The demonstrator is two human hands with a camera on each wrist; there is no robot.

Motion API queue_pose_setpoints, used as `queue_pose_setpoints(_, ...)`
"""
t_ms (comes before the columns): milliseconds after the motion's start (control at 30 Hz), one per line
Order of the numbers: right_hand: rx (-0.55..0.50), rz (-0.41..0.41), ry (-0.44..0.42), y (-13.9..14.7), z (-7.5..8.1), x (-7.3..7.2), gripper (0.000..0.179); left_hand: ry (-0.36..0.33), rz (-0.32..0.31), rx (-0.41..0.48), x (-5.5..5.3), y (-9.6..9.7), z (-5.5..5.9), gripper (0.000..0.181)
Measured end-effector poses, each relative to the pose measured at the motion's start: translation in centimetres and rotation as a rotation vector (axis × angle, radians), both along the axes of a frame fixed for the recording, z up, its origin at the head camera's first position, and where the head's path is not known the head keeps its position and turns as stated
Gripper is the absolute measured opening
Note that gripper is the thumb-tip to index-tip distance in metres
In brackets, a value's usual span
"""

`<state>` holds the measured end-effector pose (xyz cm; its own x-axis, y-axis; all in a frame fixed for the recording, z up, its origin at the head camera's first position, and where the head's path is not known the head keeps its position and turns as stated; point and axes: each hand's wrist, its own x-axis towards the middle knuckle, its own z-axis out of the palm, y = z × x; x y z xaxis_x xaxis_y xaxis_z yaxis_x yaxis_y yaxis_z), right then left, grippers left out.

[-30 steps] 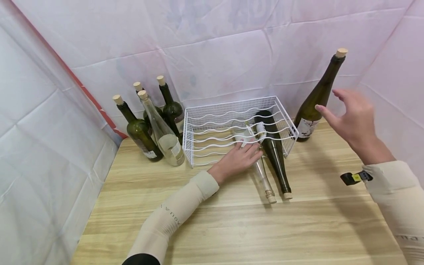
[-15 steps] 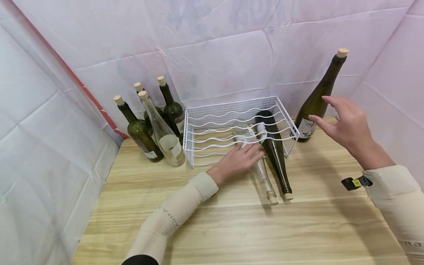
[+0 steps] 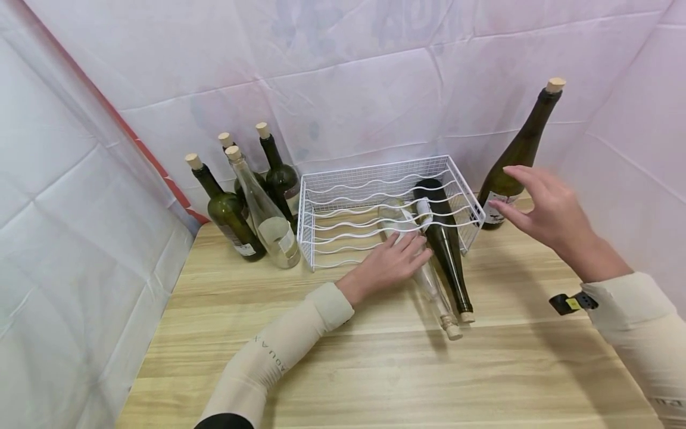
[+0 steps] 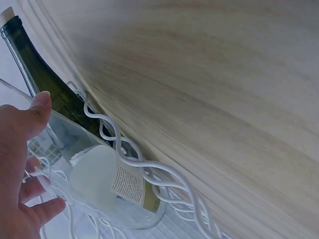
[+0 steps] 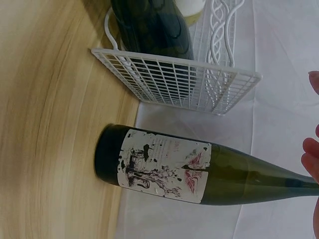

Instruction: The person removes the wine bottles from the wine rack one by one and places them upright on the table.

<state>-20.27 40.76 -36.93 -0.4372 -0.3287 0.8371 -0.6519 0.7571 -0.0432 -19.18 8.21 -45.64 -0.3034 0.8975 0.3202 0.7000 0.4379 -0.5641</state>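
My left hand (image 3: pixel 393 265) grips a clear glass bottle (image 4: pixel 94 179), thumb on one side and fingers on the other. That bottle lies in the white wire rack (image 3: pixel 305 238), its corked neck (image 3: pixel 445 319) sticking out over the table toward me. Beside it a dark green bottle (image 3: pixel 447 250) lies in the rack too, neck toward me. Right of the rack stands a tall corked green bottle (image 5: pixel 164 169) with a worn white label. My right hand (image 3: pixel 552 208) hovers in front of it, thumb and fingers spread, apparently without touching it.
Left of the rack, several corked bottles stand close together, among them a clear bottle (image 3: pixel 276 235) and a green bottle (image 3: pixel 230 217). White fabric (image 3: pixel 348 83) hangs behind and at both sides. The wooden table (image 3: pixel 375 369) extends in front.
The clear bottle's corked end has swung right and toward me under my left hand. My right hand has moved left and slightly down, in front of the standing green bottle.
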Motion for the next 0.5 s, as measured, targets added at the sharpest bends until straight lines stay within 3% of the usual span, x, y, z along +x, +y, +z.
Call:
queue_pose_setpoints(267, -0.016, 0.023, 0.03, -0.43, -0.26, 0.16, 0.083, 0.141, -0.041, 0.051, 0.5, 0.09, 0.05, 0.042)
queue_pose_setpoints(500, 0.022, 0.017, 0.024, -0.51, -0.43, 0.31, 0.081, 0.193, -0.067, 0.052, 0.94, 0.13, -0.1, 0.045)
